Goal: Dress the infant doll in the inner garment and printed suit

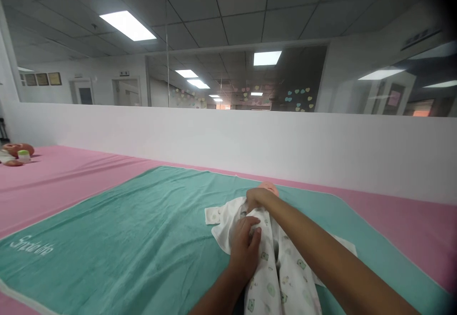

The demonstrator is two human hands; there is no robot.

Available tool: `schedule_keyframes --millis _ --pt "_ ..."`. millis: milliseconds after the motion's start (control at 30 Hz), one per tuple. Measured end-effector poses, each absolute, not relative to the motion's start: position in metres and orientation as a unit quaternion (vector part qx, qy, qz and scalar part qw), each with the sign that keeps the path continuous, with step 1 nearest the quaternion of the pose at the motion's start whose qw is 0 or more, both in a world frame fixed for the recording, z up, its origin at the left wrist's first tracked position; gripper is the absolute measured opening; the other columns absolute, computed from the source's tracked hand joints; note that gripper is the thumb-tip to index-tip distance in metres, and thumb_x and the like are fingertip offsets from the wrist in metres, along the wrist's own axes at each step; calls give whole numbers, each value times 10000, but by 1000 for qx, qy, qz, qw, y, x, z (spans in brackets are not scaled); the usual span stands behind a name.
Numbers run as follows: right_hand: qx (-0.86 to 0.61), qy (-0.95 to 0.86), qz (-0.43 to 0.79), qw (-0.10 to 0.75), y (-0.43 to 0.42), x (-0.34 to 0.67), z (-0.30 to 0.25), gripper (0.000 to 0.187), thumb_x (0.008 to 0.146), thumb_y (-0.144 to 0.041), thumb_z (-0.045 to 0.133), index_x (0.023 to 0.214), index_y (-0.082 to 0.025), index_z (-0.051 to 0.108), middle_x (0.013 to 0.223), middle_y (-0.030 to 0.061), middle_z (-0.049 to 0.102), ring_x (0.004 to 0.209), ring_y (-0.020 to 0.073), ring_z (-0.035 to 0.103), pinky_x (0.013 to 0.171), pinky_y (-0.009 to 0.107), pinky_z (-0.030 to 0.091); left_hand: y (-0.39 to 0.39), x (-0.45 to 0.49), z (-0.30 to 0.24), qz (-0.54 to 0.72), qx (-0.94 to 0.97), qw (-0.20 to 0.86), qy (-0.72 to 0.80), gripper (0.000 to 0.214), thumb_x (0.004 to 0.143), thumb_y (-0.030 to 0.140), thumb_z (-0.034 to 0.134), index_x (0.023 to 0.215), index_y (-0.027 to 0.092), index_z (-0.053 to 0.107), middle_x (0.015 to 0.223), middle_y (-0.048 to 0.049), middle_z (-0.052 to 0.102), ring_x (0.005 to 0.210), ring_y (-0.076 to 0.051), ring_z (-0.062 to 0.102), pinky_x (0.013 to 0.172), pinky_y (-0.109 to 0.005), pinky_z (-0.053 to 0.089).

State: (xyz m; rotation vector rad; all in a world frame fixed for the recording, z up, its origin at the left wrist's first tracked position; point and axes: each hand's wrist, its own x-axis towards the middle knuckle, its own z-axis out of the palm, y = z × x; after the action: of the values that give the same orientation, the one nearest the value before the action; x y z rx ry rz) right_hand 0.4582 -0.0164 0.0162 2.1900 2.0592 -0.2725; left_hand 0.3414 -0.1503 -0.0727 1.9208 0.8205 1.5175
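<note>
A doll (269, 187) lies on a green towel (135, 229), with only part of its pinkish head showing past my right wrist. White baby clothes (266, 258) with green bear prints are spread over its body, one sleeve stretched out to the left. My right hand (257, 198) reaches across near the neck of the clothes, bent down with its fingers closed at the cloth; the fingertips are hidden. Just below it, my left hand (246, 241) rests on the left front of the clothes, thumb and forefinger apart. My right forearm covers part of the clothes.
Under the towel is a pink sheet (71, 172). At the far left lie another doll (19, 149) and a small green-topped container (24, 156). A low white wall (214, 138) with windows above it closes off the far side.
</note>
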Motion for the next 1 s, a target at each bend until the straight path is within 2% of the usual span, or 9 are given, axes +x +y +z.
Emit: schedule_keyframes --millis 167,367,533,633,733,800,867,1000 --pt "736 673 -53 54 -21 440 11 194 409 -119 756 565 -165 650 720 94 682 792 323 653 705 478 486 -152 340 -72 561 724 260 307 170 883 227 432 986 211 565 995 -59 590 977 -202 523 869 -356 430" --pt "725 688 16 -4 -40 440 -1 326 602 -153 661 928 -155 677 1019 176 656 989 340 599 758 489 469 -152 340 -74 562 727 256 302 172 862 198 444 988 214 560 997 -53 591 977 -199 526 873 -345 422" --pt "708 705 32 26 -46 428 -6 426 423 -107 774 837 -169 698 1077 166 639 1098 382 500 863 547 395 -153 340 -72 564 723 257 304 174 860 208 437 984 215 560 1012 -54 590 990 -203 516 886 -347 408" --pt "710 703 43 20 -47 420 -10 411 437 -92 770 834 -169 699 1057 166 647 1088 370 499 900 550 353 -152 339 -71 558 722 258 317 145 857 223 431 896 201 569 927 -57 594 902 -206 527 829 -350 423" --pt "713 699 52 -22 -52 423 -12 313 559 -128 720 870 -154 693 1040 175 645 1051 351 519 883 518 362 -153 337 -71 555 725 258 317 167 874 255 414 843 198 568 877 -51 590 854 -200 530 796 -339 425" --pt "711 698 54 -68 -57 433 -11 223 706 -171 608 915 -145 680 1040 179 638 1018 318 541 846 462 391 -155 335 -70 554 728 260 309 194 889 282 399 855 200 572 890 -53 592 870 -199 533 808 -335 421" --pt "704 699 52 -119 -63 448 -9 234 803 -199 488 945 -146 666 1039 168 635 986 276 558 809 393 409 -156 334 -68 551 728 269 307 215 895 305 391 859 204 577 900 -53 598 885 -199 541 819 -330 421" --pt "680 699 33 -219 -80 485 -7 257 847 -241 417 919 -180 656 1031 94 641 981 203 555 832 294 398 -155 331 -66 538 703 308 348 239 877 358 407 829 201 581 852 -42 614 839 -197 564 779 -313 432"
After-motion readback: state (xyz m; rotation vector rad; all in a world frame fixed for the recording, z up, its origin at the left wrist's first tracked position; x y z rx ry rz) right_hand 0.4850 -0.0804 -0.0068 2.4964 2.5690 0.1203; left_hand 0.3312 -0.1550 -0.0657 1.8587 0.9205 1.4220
